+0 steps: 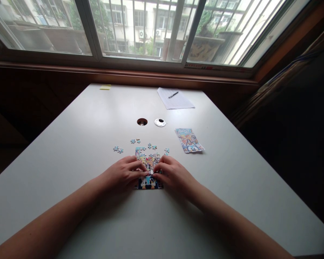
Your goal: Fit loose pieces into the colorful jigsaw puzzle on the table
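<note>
A small colourful jigsaw puzzle (pixel 148 160) lies partly joined on the white table (pixel 78 144). My left hand (pixel 124 172) rests on its left side, fingers curled and pinching at the puzzle's middle. My right hand (pixel 171 173) mirrors it on the right side, fingertips pressed together at the same spot. Between the fingertips a puzzle piece may be held; it is too small to make out. Several loose blue pieces (pixel 118 148) lie scattered just beyond the puzzle, at its left, top and right.
A printed puzzle picture bag (pixel 189 140) lies to the right. Farther back are a round cable hole (pixel 142 121), its white cap (pixel 160 122), a sheet of paper with a pen (pixel 175 98) and a yellow note (pixel 105 87). A window runs behind the table.
</note>
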The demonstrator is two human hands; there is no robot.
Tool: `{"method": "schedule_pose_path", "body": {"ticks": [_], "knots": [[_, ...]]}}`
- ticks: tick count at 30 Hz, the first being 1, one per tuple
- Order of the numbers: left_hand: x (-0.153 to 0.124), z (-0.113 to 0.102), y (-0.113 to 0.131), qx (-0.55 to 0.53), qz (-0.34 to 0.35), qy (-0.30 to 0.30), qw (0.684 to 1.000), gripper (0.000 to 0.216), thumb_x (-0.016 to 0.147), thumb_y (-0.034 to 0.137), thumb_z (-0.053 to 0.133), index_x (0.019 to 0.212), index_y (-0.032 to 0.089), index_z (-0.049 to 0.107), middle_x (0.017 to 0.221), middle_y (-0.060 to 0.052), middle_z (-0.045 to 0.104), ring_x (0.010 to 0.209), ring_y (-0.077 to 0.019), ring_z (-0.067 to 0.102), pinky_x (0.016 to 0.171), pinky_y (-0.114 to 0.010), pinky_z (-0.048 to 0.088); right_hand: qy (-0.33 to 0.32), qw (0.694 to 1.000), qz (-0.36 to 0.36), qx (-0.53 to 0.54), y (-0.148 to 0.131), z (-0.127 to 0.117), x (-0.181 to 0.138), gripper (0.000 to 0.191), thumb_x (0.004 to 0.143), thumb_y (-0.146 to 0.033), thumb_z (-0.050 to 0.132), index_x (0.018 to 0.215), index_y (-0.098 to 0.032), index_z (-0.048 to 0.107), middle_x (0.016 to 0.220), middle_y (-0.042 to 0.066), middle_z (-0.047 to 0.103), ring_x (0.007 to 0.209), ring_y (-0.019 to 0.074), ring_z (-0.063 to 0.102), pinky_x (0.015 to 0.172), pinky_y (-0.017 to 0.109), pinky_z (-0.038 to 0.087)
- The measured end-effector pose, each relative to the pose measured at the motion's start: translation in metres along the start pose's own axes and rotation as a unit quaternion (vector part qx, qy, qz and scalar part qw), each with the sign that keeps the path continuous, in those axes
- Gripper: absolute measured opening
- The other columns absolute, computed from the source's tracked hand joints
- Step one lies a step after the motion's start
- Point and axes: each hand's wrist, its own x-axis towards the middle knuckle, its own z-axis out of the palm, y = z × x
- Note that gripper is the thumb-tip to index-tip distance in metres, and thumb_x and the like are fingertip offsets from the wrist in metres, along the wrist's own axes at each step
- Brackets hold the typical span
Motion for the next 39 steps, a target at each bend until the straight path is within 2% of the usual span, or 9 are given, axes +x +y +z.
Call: {"method": "schedule_pose_path", "body": {"ticks": [5,8,12,17,19,24,28,32,39], "knots": [[0.001,0.001,0.001,-0.014,-0.009,0.013,1.0,0.043,0.086,0.007,0.056,0.124,0.026,0.062,0.114,-0.004,0.068,0.095,-0.0207,0.053,0.089,-0.036,0.048,0.018,1.0,-0.024,-0.006,0.002,-0.002,0.001,0.009,0.096,-0.022,0.06,0.093,-0.02,0.069,0.095,0.006,0.062,0.088,0.0187,0.061,0.081,0.032,0.048],[0.001,-0.002,0.002,-0.027,-0.029,0.032,0.999,0.043,0.085,0.003,0.054,0.121,0.025,0.063,0.114,-0.003,0.068,0.099,-0.021,0.051,0.093,-0.037,0.047,0.026,0.999,0.002,0.045,0.005,-0.005,0.002,0.008,0.096,-0.022,0.06,0.093,-0.02,0.067,0.094,0.004,0.064,0.084,0.0163,0.061,0.077,0.029,0.048],[-0.003,-0.013,-0.003,-0.049,-0.051,0.06,0.996,0.033,0.087,0.004,0.054,0.11,0.023,0.066,0.108,-0.004,0.068,0.098,-0.0208,0.052,0.089,-0.036,0.047,0.037,0.988,0.068,0.136,0.01,-0.01,0.002,0.005,0.093,-0.025,0.063,0.095,-0.022,0.067,0.085,0.0,0.067,0.077,0.0145,0.062,0.071,0.027,0.048],[-0.009,-0.035,-0.006,-0.082,-0.052,0.02,0.995,0.031,0.085,0.003,0.055,0.102,0.024,0.069,0.102,-0.004,0.069,0.099,-0.0208,0.054,0.085,-0.035,0.048,0.034,0.967,0.106,0.229,0.011,-0.016,0.002,0.022,0.095,-0.021,0.053,0.108,-0.023,0.07,0.094,0.002,0.064,0.069,0.0115,0.064,0.066,0.026,0.05],[-0.01,-0.042,-0.004,-0.092,-0.047,-0.008,0.995,0.033,0.084,0.003,0.056,0.103,0.026,0.069,0.105,-0.003,0.069,0.102,-0.0213,0.055,0.086,-0.036,0.048,0.023,0.973,0.099,0.207,0.007,-0.018,0.001,0.024,0.094,-0.019,0.052,0.103,-0.024,0.074,0.097,0.002,0.063,0.073,0.0117,0.064,0.069,0.027,0.051],[-0.011,-0.049,0.0,-0.103,-0.032,-0.053,0.993,0.039,0.08,0.003,0.06,0.105,0.03,0.071,0.11,-0.002,0.07,0.106,-0.0217,0.056,0.091,-0.038,0.05,-0.012,0.987,0.057,0.149,-0.015,-0.016,0.003,0.011,0.089,-0.021,0.067,0.094,-0.024,0.077,0.092,0.002,0.064,0.083,0.0144,0.063,0.077,0.027,0.05],[-0.013,-0.047,-0.001,-0.109,-0.017,-0.055,0.992,0.044,0.077,0.002,0.061,0.107,0.032,0.071,0.112,-0.001,0.07,0.108,-0.0221,0.056,0.095,-0.039,0.051,-0.041,0.993,0.021,0.107,-0.033,0.002,0.005,0.011,0.087,-0.016,0.071,0.094,-0.022,0.076,0.093,0.003,0.064,0.084,0.0152,0.063,0.078,0.027,0.049],[-0.012,-0.044,-0.002,-0.11,-0.011,-0.054,0.992,0.047,0.075,0.003,0.061,0.109,0.033,0.072,0.111,-0.001,0.07,0.108,-0.0226,0.057,0.095,-0.039,0.052,-0.037,0.998,0.017,0.054,-0.039,0.019,0.005,0.015,0.087,-0.018,0.071,0.1,-0.024,0.074,0.096,0.003,0.065,0.087,0.0173,0.064,0.078,0.029,0.049],[-0.011,-0.041,0.001,-0.107,-0.008,-0.063,0.992,0.048,0.071,0.001,0.062,0.107,0.033,0.072,0.11,0.0,0.07,0.104,-0.0224,0.057,0.091,-0.038,0.053,-0.027,0.999,0.022,0.037,-0.039,0.025,0.003,0.013,0.088,-0.019,0.07,0.098,-0.026,0.075,0.093,0.002,0.064,0.089,0.0177,0.064,0.08,0.029,0.048]]}}
